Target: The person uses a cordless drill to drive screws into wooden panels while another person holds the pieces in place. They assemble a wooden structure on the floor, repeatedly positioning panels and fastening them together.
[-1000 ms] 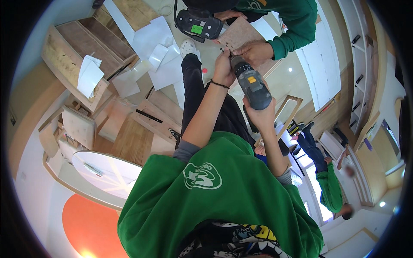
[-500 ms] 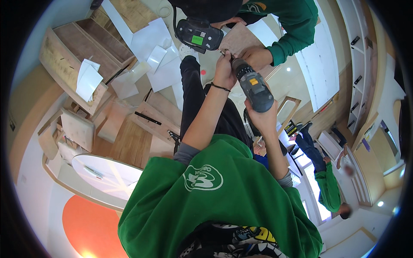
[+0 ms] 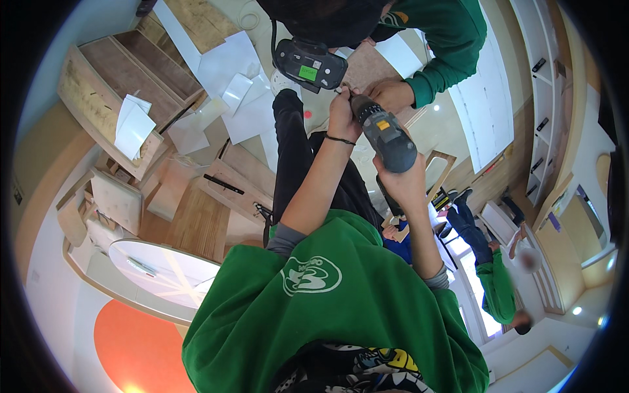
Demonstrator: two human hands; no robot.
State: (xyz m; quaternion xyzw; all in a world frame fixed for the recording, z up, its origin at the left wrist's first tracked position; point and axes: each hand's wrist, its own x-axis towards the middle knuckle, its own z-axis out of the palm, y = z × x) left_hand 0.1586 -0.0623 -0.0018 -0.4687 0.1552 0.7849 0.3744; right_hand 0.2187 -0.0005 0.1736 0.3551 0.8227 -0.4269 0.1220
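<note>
Nearest is the wearer's green sweatshirt (image 3: 380,314). Beyond it, the right hand (image 3: 404,181) is wrapped around the handle of a dark drill (image 3: 388,136), which points away toward a brown board (image 3: 371,64). The left hand (image 3: 343,114) sits beside the drill's nose, fingers drawn together; whether they grip anything cannot be told. A co-worker's hand (image 3: 391,96) is on the other side of the nose, by the board. The co-worker's head, wearing a black device (image 3: 309,65), leans over and hides part of the board. Left of them, white sheets (image 3: 229,60) litter the floor; farther left are a wooden cabinet (image 3: 110,101) and papers (image 3: 134,124). To the right lies a long white panel (image 3: 486,108); well beyond stands another person (image 3: 500,291) in green.
</note>
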